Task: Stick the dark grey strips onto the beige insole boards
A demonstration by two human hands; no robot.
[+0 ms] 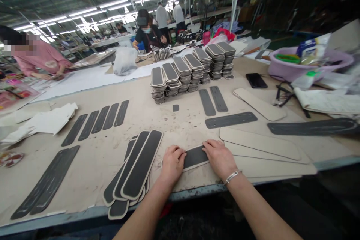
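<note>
Beige worktable (92,157) (factory hall, strip lights (112,3))

A long work table (92,213) with a worn beige top and a blue front edge runs across the frame. At lower centre one dark strip on a pale backing (194,157) lies flat near the edge. Left of it sits a fanned pile of backed strips (135,168). Further left lie loose dark strips (97,122) in a row, and two longer ones (46,185) at lower left. Rows of stacked pieces (191,69) stand at upper centre. Pale boards (261,144) lie at right, a black phone (256,80) and a purple basin (284,70) at upper right, white paper (47,120) at left
</note>
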